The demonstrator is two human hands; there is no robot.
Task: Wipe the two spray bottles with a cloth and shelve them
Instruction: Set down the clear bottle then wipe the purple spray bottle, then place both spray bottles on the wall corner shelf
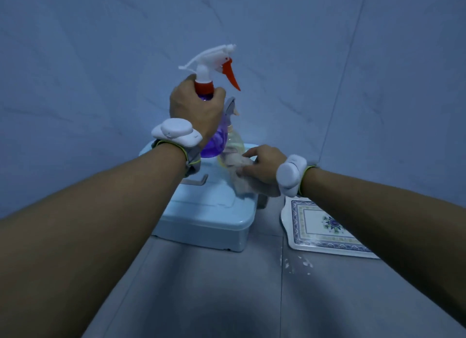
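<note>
At frame centre, the left hand (195,108) grips the purple spray bottle (213,142) by its neck, raised above the pale blue box (209,211); just right, the right hand (264,171) clutches a cloth (239,166) against the clear spray bottle (235,138) standing on the box.

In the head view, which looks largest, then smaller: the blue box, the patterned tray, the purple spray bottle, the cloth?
1. Blue box
2. Patterned tray, partly hidden by the right arm
3. Purple spray bottle, raised nearer the camera, so unsure against the tray
4. Cloth, crumpled
</note>
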